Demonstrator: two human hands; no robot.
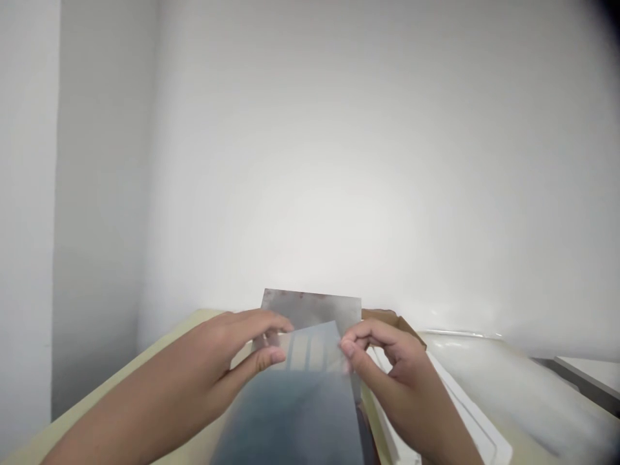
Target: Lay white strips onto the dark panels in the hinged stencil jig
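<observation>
Left hand [213, 355] and right hand [387, 368] half-closed, each pinching clear sheet [300, 400] at side edge. Fingertips only, good for avoiding smudges. Metal plate [310, 309] behind.

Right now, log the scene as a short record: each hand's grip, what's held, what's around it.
left hand: grip on left edge of clear rectangular sheet
right hand: grip on the sheet's right edge
behind sheet: grey rust-flecked rectangular metal plate
right of hands: white plastic tray, brown cardboard flap
below: beige tabletop
</observation>
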